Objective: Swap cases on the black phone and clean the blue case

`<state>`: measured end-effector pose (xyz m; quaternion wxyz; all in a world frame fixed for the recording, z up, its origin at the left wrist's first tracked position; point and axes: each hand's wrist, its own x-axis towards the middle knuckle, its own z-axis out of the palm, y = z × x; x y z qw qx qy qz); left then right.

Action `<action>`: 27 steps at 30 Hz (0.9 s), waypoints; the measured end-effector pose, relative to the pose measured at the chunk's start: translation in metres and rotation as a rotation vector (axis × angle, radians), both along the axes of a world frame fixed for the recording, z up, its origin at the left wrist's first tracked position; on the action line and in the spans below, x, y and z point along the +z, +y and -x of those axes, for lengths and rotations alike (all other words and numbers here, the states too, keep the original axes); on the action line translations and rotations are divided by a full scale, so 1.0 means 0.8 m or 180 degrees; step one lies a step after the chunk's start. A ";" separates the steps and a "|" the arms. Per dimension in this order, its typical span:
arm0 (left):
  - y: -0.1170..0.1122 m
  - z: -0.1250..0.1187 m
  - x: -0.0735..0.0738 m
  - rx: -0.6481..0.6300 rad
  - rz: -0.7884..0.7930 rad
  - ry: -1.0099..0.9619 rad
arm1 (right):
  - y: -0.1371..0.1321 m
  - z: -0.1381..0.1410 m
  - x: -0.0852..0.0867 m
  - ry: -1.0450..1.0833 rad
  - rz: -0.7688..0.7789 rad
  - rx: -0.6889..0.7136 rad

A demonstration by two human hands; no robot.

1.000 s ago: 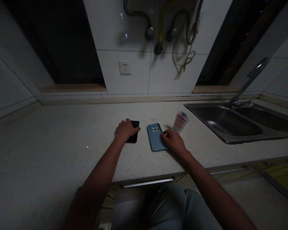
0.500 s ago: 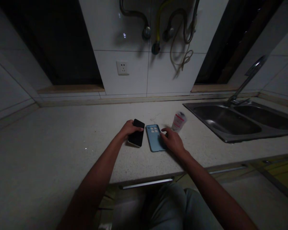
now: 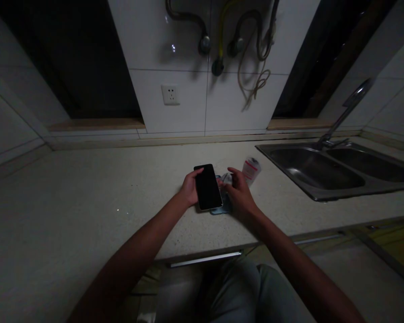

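A black-screened smartphone point(image 3: 208, 188) is gripped along its left edge by my left hand point(image 3: 189, 187), whose thumb lies over the screen's upper corner. It is held above the countertop and covers most of a blue phone case point(image 3: 223, 207) lying there. Just right of the phone, my right hand point(image 3: 239, 188) is closed with a small pale crumpled piece point(image 3: 226, 178) at its fingertips; whether that is tissue or cloth is unclear. Beyond the right hand, a clear plastic cup point(image 3: 251, 168) with pink-red print rests on the counter.
The pale speckled countertop point(image 3: 87, 193) runs along a tiled wall with a power socket point(image 3: 170, 95). To the right is a double steel sink point(image 3: 316, 172) with a tall tap point(image 3: 343, 112). Hoses and a looped cord point(image 3: 256, 85) hang on the wall.
My left hand has moved the phone rightward, over the blue case, with the screen now facing up more fully. A pale crumpled piece now shows at my right hand's fingers.
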<state>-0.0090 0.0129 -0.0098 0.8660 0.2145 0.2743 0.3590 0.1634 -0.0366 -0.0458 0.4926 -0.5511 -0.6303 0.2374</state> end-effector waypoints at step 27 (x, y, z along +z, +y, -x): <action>0.005 -0.005 -0.017 0.0239 0.0139 -0.0122 | -0.034 0.041 0.013 -0.2410 -0.1146 0.1431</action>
